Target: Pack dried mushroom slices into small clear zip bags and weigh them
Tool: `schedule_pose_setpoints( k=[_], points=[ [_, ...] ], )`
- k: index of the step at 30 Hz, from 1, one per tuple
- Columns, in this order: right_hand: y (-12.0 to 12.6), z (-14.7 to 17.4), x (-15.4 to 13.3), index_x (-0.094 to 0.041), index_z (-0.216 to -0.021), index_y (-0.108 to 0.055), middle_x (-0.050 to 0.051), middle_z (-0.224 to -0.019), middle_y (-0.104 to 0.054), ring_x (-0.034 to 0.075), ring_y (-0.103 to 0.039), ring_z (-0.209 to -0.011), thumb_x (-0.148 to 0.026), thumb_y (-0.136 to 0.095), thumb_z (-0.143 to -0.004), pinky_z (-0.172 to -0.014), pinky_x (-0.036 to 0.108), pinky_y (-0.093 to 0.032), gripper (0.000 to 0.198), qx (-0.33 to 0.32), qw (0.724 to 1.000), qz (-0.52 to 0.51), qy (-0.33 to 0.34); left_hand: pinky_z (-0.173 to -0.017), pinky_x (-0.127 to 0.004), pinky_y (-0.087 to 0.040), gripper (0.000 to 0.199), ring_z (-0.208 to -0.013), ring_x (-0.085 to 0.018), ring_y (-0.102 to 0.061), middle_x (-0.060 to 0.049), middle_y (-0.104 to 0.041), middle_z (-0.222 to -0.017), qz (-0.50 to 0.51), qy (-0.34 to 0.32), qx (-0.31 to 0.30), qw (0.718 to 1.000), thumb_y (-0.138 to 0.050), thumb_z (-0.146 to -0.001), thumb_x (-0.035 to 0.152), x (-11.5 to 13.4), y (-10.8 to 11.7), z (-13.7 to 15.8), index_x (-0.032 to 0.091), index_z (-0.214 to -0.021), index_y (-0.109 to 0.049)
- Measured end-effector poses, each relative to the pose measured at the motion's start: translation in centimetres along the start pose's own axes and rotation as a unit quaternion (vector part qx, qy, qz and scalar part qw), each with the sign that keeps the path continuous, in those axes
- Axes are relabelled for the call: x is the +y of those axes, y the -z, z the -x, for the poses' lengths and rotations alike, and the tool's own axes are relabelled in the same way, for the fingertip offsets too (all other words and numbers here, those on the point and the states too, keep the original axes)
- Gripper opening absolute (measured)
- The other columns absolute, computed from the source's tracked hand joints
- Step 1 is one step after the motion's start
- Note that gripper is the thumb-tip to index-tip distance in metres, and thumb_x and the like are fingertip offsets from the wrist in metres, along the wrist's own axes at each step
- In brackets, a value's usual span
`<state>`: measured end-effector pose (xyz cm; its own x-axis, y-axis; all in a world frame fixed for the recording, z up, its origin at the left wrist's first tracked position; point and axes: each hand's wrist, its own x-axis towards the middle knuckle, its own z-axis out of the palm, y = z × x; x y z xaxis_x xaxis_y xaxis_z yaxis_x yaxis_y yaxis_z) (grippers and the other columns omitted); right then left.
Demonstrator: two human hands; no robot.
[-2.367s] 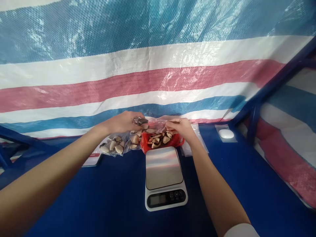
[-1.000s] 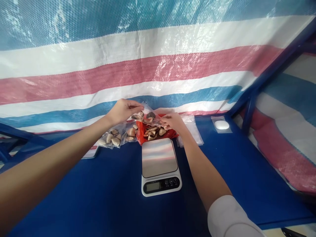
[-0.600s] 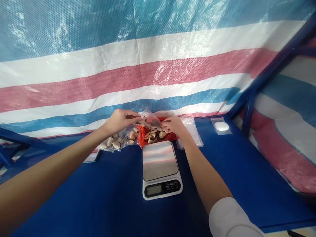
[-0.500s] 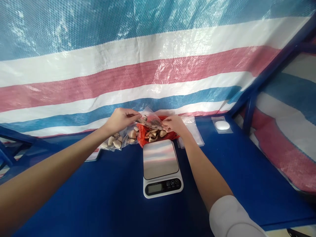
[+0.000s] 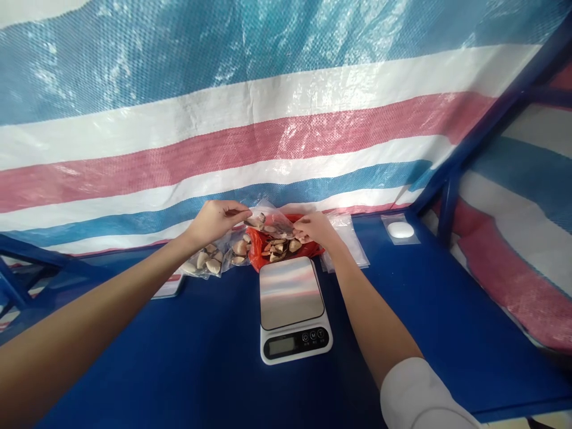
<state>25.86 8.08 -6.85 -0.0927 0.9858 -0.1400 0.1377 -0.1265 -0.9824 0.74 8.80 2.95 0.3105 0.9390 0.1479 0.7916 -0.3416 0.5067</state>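
A clear plastic zip bag [image 5: 270, 215] with several brown-and-tan pieces inside is stretched between my hands. My left hand [image 5: 218, 220] pinches its left side between thumb and fingers. At its right end my right hand [image 5: 315, 229] is closed on the bag's edge. Just below the bag lies an open red plastic bag [image 5: 256, 250] with more loose tan pieces [image 5: 279, 247]; they look like chips or shells, I cannot tell which. In front of it stands a white kitchen scale [image 5: 292, 295] with a bare metal plate and a blank-looking display.
Left of the red bag lie filled clear bags [image 5: 206, 260]. Flat clear bags [image 5: 351, 241] are behind my right wrist. A white oval object [image 5: 401, 230] rests on a small clear bag at right. A flat device [image 5: 168, 287] lies at left on the blue table [image 5: 214, 351]. Striped sheeting [image 5: 268, 131] hangs behind.
The view has tilted slightly, so the scale and table sit a little lower. Both hands keep their hold on the clear bag, with hardly any movement.
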Motion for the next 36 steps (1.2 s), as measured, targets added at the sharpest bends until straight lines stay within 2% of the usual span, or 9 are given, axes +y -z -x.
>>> schedule_pose_setpoints(
  k=[4,9,13,17,22,29,33,36],
  points=[
    [-0.4,-0.2,0.4,-0.019,-0.065,-0.076,0.006,-0.071,-0.075,0.019,-0.069,-0.061,-0.026,-0.075,-0.074,-0.051,0.028,-0.059,0.011,-0.005,1.0,0.007,0.025,-0.078,-0.03,-0.053,0.044,-0.085,-0.024,-0.072,-0.006,-0.079,-0.091,0.01,-0.025,0.013,1.0,-0.062,-0.084,0.061,0.2,0.1,-0.2,0.02,-0.087,-0.076],
    [-1.3,-0.7,1.2,-0.019,-0.068,-0.076,0.006,-0.07,-0.075,0.021,-0.071,-0.066,-0.03,-0.078,-0.073,-0.057,0.029,-0.06,0.012,-0.042,0.999,-0.019,0.02,-0.079,-0.03,-0.054,0.048,-0.084,-0.023,-0.072,-0.007,-0.079,-0.092,0.024,-0.04,0.027,0.999,-0.061,-0.084,0.064,0.6,-0.3,-0.2,0.018,-0.087,-0.075],
    [-1.3,-0.5,0.9,-0.017,-0.069,-0.076,0.006,-0.072,-0.076,0.021,-0.072,-0.067,-0.026,-0.074,-0.078,-0.057,0.027,-0.059,0.012,-0.011,1.0,0.026,0.01,-0.079,-0.029,-0.054,0.047,-0.085,-0.023,-0.072,-0.007,-0.079,-0.092,0.03,-0.025,0.023,0.999,-0.063,-0.082,0.064,-0.2,-0.3,0.0,0.019,-0.088,-0.076],
    [-0.8,0.0,0.1,-0.015,-0.079,-0.078,0.006,-0.076,-0.077,0.019,-0.071,-0.066,-0.023,-0.066,-0.084,-0.059,0.027,-0.06,0.015,0.007,0.998,0.063,0.01,-0.07,-0.029,-0.053,0.048,-0.079,-0.023,-0.071,-0.007,-0.078,-0.088,0.008,-0.012,0.023,1.0,-0.066,-0.078,0.067,-1.2,-0.1,-0.1,0.02,-0.083,-0.078],
    [-0.5,0.2,-0.3,-0.018,-0.086,-0.08,0.004,-0.078,-0.077,0.018,-0.072,-0.068,-0.024,-0.062,-0.088,-0.058,0.024,-0.058,0.019,0.032,0.995,0.088,0.038,-0.072,-0.029,-0.052,0.048,-0.079,-0.023,-0.07,-0.008,-0.078,-0.087,0.027,-0.037,0.049,0.998,-0.063,-0.081,0.065,-0.7,-0.3,-0.4,0.019,-0.083,-0.077],
    [-0.2,0.2,-0.4,-0.018,-0.067,-0.075,0.004,-0.073,-0.076,0.017,-0.069,-0.063,-0.022,-0.064,-0.084,-0.058,0.023,-0.055,0.02,0.034,0.986,0.15,0.06,-0.071,-0.029,-0.052,0.045,-0.076,-0.022,-0.071,-0.005,-0.078,-0.085,0.031,-0.043,0.024,0.998,-0.061,-0.083,0.062,0.0,-1.0,-0.3,0.02,-0.081,-0.076],
    [0.4,0.3,-0.4,-0.019,-0.068,-0.076,0.002,-0.062,-0.07,0.016,-0.065,-0.06,-0.021,-0.061,-0.082,-0.06,0.025,-0.052,0.02,0.046,0.98,0.177,0.079,-0.071,-0.029,-0.052,0.043,-0.076,-0.022,-0.071,-0.005,-0.078,-0.084,0.026,-0.039,0.048,0.998,-0.062,-0.082,0.061,0.0,-0.9,-0.4,0.02,-0.081,-0.075],
    [0.5,0.3,-0.4,-0.019,-0.07,-0.076,0.0,-0.055,-0.063,0.015,-0.059,-0.056,-0.02,-0.059,-0.08,-0.058,0.025,-0.049,0.02,0.041,0.984,0.162,0.065,-0.073,-0.03,-0.053,0.041,-0.076,-0.023,-0.071,-0.006,-0.078,-0.083,0.038,-0.036,0.048,0.997,-0.064,-0.081,0.059,0.4,-1.2,-0.6,0.02,-0.081,-0.074]
  ],
)
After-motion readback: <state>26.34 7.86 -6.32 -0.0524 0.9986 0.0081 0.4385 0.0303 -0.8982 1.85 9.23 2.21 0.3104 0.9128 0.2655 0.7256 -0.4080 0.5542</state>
